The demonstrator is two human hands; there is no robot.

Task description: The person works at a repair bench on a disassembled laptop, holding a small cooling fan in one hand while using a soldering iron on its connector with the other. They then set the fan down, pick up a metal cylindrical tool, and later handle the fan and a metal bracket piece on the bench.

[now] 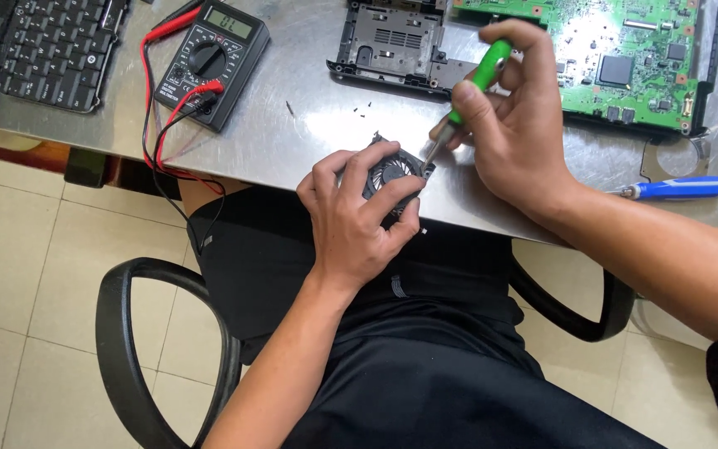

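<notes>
My left hand (359, 218) is clamped around the small black round laptop cooling fan (392, 172), pinning it at the near edge of the steel surface (292, 137), while my right hand (508, 125) is closed on the green-handled screwdriver (469, 98), its tip at the fan's right corner. I judge I'm working a screw there; next calls for steady downward pressure and slow turning.

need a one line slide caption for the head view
Left hand steadies a small black cooling fan on a steel table while the right hand works a green-handled screwdriver at its edge.
</notes>
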